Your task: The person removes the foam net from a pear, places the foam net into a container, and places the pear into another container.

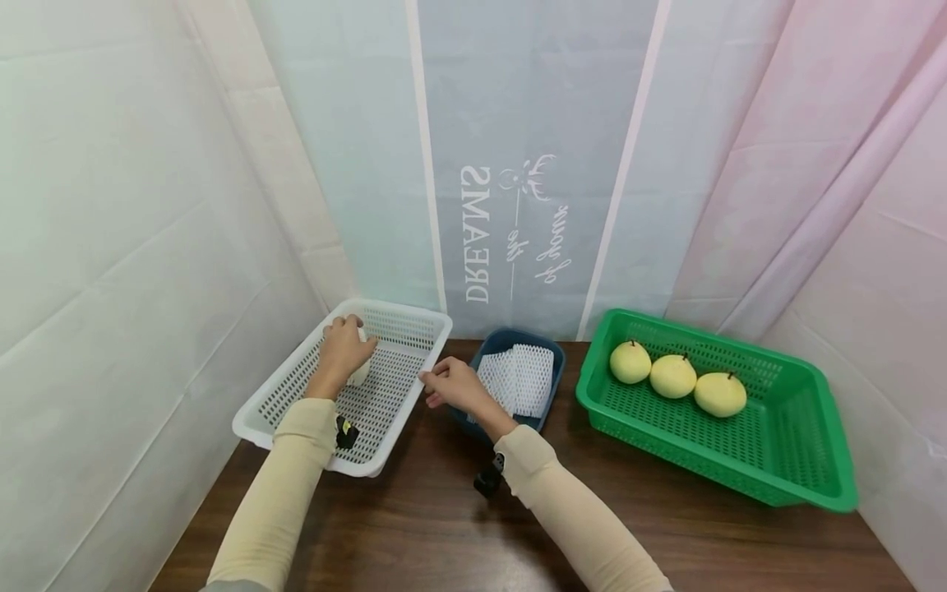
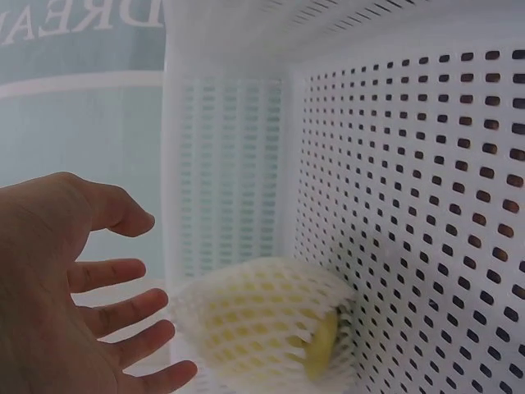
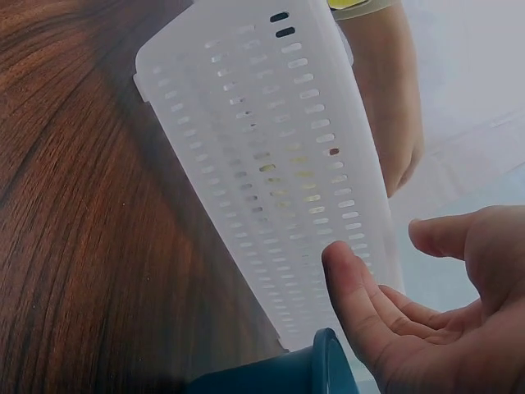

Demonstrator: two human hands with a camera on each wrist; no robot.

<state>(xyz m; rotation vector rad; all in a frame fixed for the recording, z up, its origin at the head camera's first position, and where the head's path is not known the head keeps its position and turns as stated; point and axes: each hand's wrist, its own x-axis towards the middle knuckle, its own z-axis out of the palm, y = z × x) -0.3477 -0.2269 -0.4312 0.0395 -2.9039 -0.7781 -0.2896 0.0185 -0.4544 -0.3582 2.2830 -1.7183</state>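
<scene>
A yellow pear in a white foam net (image 2: 262, 324) lies in the white basket (image 1: 392, 311), at its far end. My left hand (image 1: 344, 349) is over that basket beside the netted pear. In the left wrist view its fingers are spread and loosely bent, with the fingertips close to the net; whether they touch it I cannot tell. My right hand (image 1: 457, 385) hovers between the white basket's right rim and the blue bin (image 1: 558, 362). The right wrist view shows its thumb and fingers apart with nothing between them. White foam nets (image 1: 533, 378) lie in the blue bin.
To the right stands a green basket (image 1: 710, 477) with three yellow pears, one of them a pear (image 1: 673, 376) in the middle of the row. All the containers stand on a dark wooden table (image 1: 422, 534). Printed curtains (image 1: 533, 99) hang behind and at both sides.
</scene>
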